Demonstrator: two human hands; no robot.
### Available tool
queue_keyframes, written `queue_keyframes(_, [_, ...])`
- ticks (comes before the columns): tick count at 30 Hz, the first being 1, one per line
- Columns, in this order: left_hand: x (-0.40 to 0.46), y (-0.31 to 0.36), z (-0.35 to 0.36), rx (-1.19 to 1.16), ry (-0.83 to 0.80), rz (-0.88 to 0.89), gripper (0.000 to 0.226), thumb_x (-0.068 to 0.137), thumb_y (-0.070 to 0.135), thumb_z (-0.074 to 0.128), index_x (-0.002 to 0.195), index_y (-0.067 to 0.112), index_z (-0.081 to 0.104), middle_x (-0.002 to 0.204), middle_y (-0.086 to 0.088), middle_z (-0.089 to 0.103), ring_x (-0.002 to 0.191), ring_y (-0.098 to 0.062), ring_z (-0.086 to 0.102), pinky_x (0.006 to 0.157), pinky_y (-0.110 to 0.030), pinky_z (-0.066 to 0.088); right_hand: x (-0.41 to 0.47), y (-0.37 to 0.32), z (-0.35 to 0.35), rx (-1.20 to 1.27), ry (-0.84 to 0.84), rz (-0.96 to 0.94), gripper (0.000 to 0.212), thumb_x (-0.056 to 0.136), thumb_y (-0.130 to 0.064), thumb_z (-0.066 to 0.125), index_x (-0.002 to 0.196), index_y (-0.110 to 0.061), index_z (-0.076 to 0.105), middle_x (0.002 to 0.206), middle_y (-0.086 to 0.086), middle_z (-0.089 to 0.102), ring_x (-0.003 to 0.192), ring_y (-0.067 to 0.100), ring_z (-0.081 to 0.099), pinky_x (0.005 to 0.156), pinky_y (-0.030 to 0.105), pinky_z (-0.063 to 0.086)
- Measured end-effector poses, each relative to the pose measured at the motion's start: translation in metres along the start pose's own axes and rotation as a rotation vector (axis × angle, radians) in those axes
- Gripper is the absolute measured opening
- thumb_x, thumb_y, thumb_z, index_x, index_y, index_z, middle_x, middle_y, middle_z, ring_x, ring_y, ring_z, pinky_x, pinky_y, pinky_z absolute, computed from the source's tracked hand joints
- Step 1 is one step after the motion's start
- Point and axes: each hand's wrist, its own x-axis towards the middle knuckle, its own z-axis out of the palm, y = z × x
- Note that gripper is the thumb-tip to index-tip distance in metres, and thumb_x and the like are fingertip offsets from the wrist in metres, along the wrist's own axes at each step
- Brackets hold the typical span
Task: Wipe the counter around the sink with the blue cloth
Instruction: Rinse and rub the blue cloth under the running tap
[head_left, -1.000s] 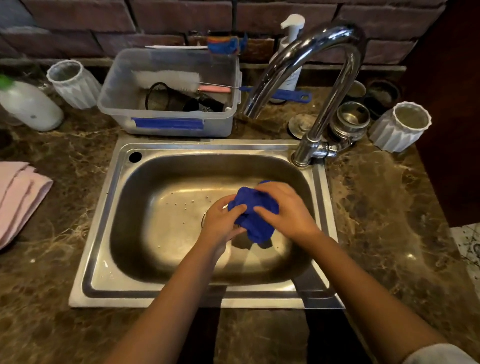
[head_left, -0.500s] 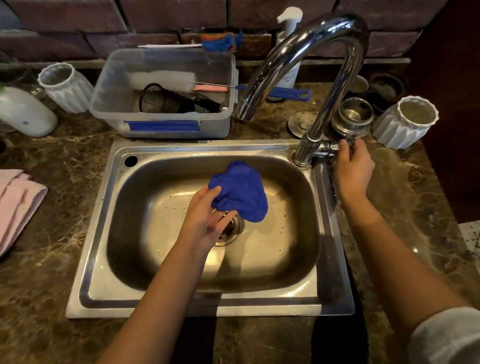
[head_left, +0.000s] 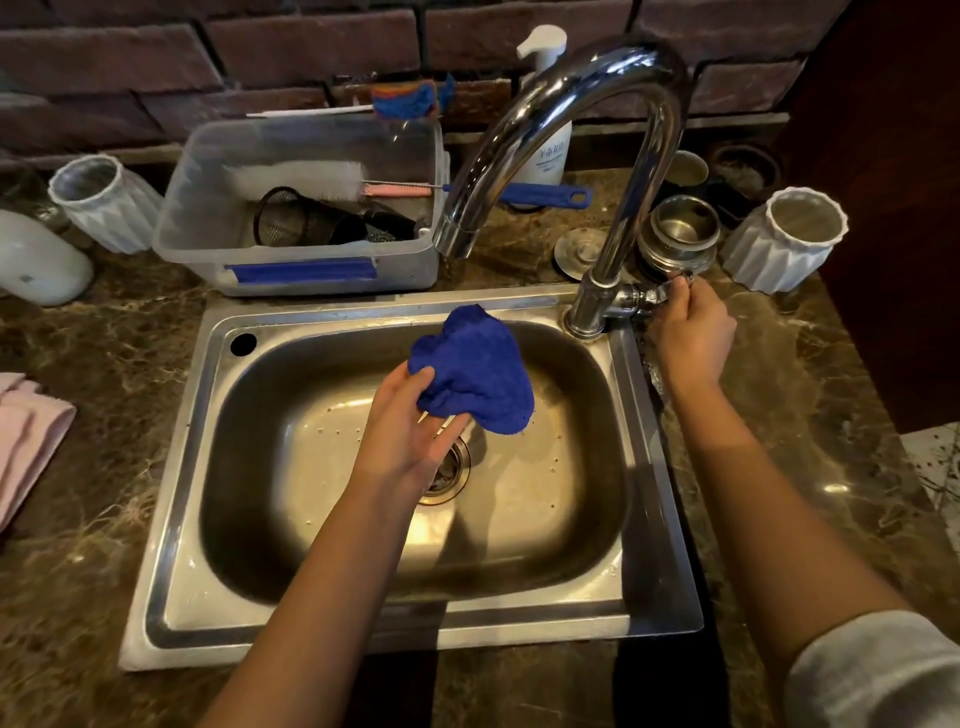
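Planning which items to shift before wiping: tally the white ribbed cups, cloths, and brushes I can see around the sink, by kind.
White ribbed cups: 2, left and right.
Cloths: 2, blue cloth in the left hand, pink cloth.
Brushes: 2, white bottle brush, blue-handled brush.
Total: 6

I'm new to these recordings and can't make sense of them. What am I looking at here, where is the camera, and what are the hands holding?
No machine here: a person's two bare hands, filmed by a camera worn on the head, looking down at a steel sink set in a marble counter. The left hand holds a bunched blue cloth over the basin. The right hand has its grip on the tap handle. No water shows at the spout. Behind the sink stand a plastic tub of brushes, a soap bottle and white cups.
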Motion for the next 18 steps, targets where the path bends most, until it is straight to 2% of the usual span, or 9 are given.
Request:
queue_keyframes(4, [-0.003, 0.001, 0.001, 0.017, -0.003, 0.018, 0.016, 0.093, 0.014, 0.053, 0.105, 0.024, 0.057, 0.118, -0.005, 0.060, 0.098, -0.021, 0.065, 0.062, -0.029, 0.058, 0.004, -0.003, -0.002, 0.027, -0.017, 0.047, 0.034, 0.097, -0.028, 0.038, 0.087, -0.003, 0.058, 0.086, 0.019, 0.064, 0.081, 0.031, 0.058, 0.072, 0.037, 0.043])
queue_keyframes(6, [-0.004, 0.001, 0.000, 0.024, -0.001, 0.026, 0.016, 0.093, 0.014, 0.053, 0.105, 0.024, 0.057, 0.117, -0.005, 0.061, 0.097, -0.020, 0.065, 0.062, -0.029, 0.058, 0.003, -0.005, -0.002, 0.068, -0.021, 0.066, 0.031, 0.096, -0.030, 0.039, 0.085, -0.007, 0.058, 0.080, 0.014, 0.061, 0.080, 0.033, 0.059, 0.076, 0.045, 0.049])
queue_keyframes(8, [-0.005, 0.002, -0.001, 0.021, 0.003, 0.030, 0.017, 0.092, 0.014, 0.053, 0.105, 0.024, 0.057, 0.116, -0.006, 0.062, 0.096, -0.020, 0.066, 0.060, -0.029, 0.058, 0.001, -0.006, -0.001, 0.106, -0.024, 0.088, 0.028, 0.093, -0.035, 0.039, 0.077, -0.019, 0.055, 0.075, 0.009, 0.059, 0.079, 0.036, 0.062, 0.076, 0.054, 0.051])
queue_keyframes(10, [-0.005, 0.002, -0.002, 0.021, 0.000, 0.030, 0.018, 0.092, 0.013, 0.053, 0.106, 0.023, 0.057, 0.115, -0.006, 0.063, 0.095, -0.020, 0.066, 0.060, -0.028, 0.058, 0.002, -0.004, -0.001, 0.110, -0.036, 0.084, 0.026, 0.089, -0.043, 0.037, 0.073, -0.028, 0.051, 0.074, 0.007, 0.060, 0.078, 0.036, 0.063, 0.074, 0.057, 0.051])
queue_keyframes(13, [-0.004, 0.003, -0.003, 0.033, -0.011, 0.026, 0.019, 0.092, 0.013, 0.054, 0.107, 0.024, 0.056, 0.116, -0.007, 0.062, 0.096, -0.020, 0.066, 0.062, -0.029, 0.058, 0.006, 0.007, 0.001, 0.100, -0.054, 0.075, 0.025, 0.087, -0.045, 0.038, 0.074, -0.029, 0.053, 0.076, 0.005, 0.060, 0.079, 0.034, 0.063, 0.075, 0.057, 0.052])
queue_keyframes(14, [-0.004, 0.003, -0.003, 0.040, -0.017, 0.025, 0.019, 0.092, 0.013, 0.054, 0.108, 0.024, 0.056, 0.117, -0.006, 0.062, 0.096, -0.020, 0.066, 0.063, -0.029, 0.058, 0.006, 0.006, 0.002, 0.121, -0.062, 0.096, 0.024, 0.087, -0.044, 0.040, 0.078, -0.029, 0.056, 0.078, 0.003, 0.060, 0.081, 0.032, 0.063, 0.077, 0.055, 0.053])
queue_keyframes(16, [-0.002, 0.003, -0.002, 0.072, -0.038, 0.032, 0.024, 0.092, 0.014, 0.054, 0.114, 0.023, 0.055, 0.118, -0.006, 0.062, 0.097, -0.019, 0.066, 0.065, -0.029, 0.057, 0.000, -0.002, 0.004, 0.266, -0.010, 0.232, 0.033, 0.086, -0.041, 0.045, 0.109, -0.023, 0.058, 0.090, -0.003, 0.062, 0.090, 0.023, 0.062, 0.083, 0.045, 0.054])
queue_keyframes(17, [-0.001, 0.002, -0.002, 0.096, -0.053, 0.040, 0.028, 0.092, 0.015, 0.053, 0.119, 0.022, 0.054, 0.119, -0.006, 0.062, 0.098, -0.019, 0.066, 0.066, -0.029, 0.056, -0.009, -0.010, 0.003, 0.373, 0.074, 0.316, 0.041, 0.087, -0.037, 0.048, 0.124, -0.019, 0.051, 0.099, -0.003, 0.063, 0.095, 0.019, 0.062, 0.087, 0.035, 0.053])
queue_keyframes(18, [0.000, 0.001, -0.003, 0.118, -0.068, 0.049, 0.032, 0.092, 0.015, 0.053, 0.124, 0.020, 0.052, 0.119, -0.006, 0.061, 0.100, -0.019, 0.065, 0.069, -0.029, 0.056, -0.021, -0.019, 0.003, 0.434, 0.163, 0.346, 0.044, 0.089, -0.029, 0.050, 0.130, -0.014, 0.045, 0.106, 0.000, 0.060, 0.095, 0.014, 0.060, 0.086, 0.020, 0.051])
